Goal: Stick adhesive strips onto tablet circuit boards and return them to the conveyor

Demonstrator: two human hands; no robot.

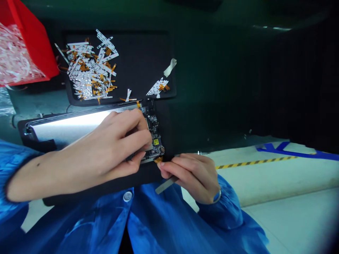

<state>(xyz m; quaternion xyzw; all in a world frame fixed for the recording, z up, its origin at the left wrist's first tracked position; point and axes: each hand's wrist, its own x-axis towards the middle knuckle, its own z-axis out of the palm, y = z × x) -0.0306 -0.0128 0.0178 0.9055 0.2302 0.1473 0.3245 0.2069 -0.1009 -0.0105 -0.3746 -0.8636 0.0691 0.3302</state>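
My left hand (116,144) lies curled over an opened flat device (76,125) with a silver back. Its fingertips press on the dark circuit board (155,135) at the device's right end. My right hand (193,174) is closed in a pinch just below the board's lower corner. It holds a small orange flex strip (159,159) at the fingertips. A flat grey metal tool (165,185) sticks out under its palm. Both arms wear blue sleeves.
A black mat (137,56) behind the device carries a heap of white and orange strips (90,70), a smaller pile (159,86) and a curl of tape (170,67). A red bin (34,42) of white scraps stands at the far left. Floor with striped tape (251,163) lies right.
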